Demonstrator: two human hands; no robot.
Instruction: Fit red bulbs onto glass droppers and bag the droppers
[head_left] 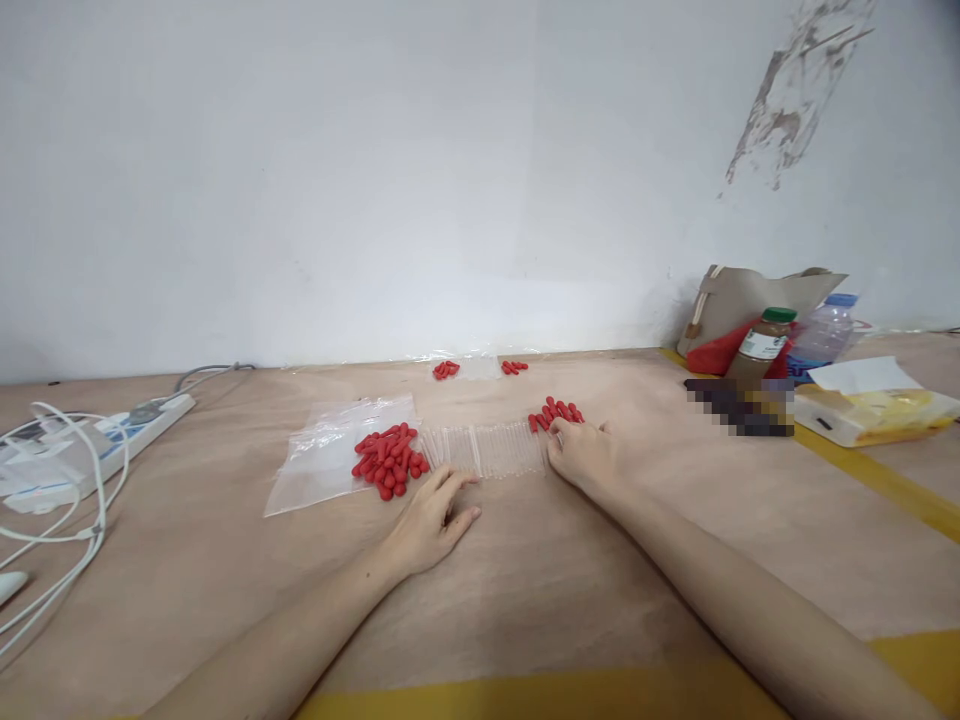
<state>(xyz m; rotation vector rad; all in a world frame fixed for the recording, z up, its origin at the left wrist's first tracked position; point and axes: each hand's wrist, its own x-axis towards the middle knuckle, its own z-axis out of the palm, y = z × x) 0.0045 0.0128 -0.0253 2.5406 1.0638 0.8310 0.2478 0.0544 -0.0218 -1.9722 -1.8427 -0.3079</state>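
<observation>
A row of thin clear tubes (499, 450) lies side by side on the brown table covering. My left hand (429, 520) rests at the near left end of this row, thumb and fingers apart, with nothing visible in it. Left of it is a heap of red rubber bulbs (388, 460), partly on a clear plastic bag (315, 460). At the row's right end my right hand (583, 455) is closed, fingertips bent down beside the tubes; what they pinch, if anything, is hidden. Just beyond those fingers lies a smaller group of red bulbs (561, 408).
By the wall lies a clear packet (477, 367) between two small red clusters. White cables and a power strip (142, 435) occupy the left. On the right are a green-capped bottle (761, 350), a water bottle (823, 335), a grey bag (757, 295) and a tissue pack (874, 405).
</observation>
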